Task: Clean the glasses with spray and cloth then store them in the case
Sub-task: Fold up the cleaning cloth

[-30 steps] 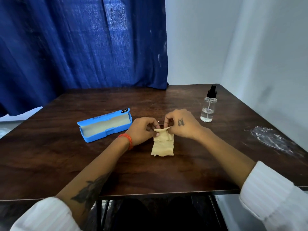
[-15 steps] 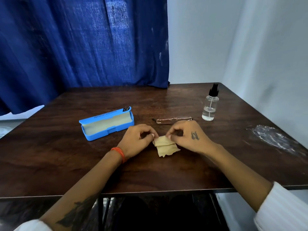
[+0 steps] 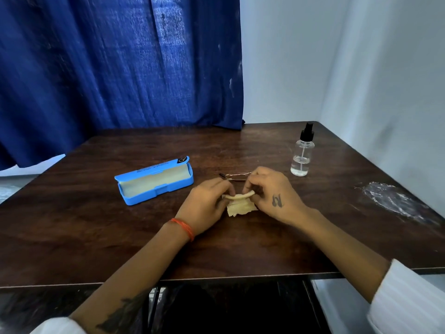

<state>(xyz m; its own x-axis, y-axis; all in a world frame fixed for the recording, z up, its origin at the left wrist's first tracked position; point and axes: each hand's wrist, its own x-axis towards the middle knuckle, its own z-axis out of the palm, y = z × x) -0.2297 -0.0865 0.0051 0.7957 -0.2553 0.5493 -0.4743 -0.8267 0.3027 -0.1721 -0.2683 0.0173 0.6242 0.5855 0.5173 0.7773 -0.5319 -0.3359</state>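
A beige cleaning cloth [image 3: 240,206] is held at its upper edge by both hands just above the dark wooden table [image 3: 96,225]. My left hand [image 3: 207,203] pinches its left corner and my right hand [image 3: 272,191] pinches its right corner; the top edge is rolled over. The thin-framed glasses [image 3: 234,175] lie folded on the table just behind my fingers, partly hidden by my right hand. The blue glasses case [image 3: 154,182] lies open to the left. A clear spray bottle [image 3: 302,154] with a black nozzle stands upright at the right.
A blue curtain [image 3: 120,63] hangs behind the table and a white wall [image 3: 361,68] lies along its right side. A whitish smear [image 3: 390,198] marks the table near its right edge. The front table edge runs just below my forearms.
Both hands have kept hold of the cloth, gathering it shorter, then rolling its top edge. The glasses, hidden a second ago, now show behind my fingers.
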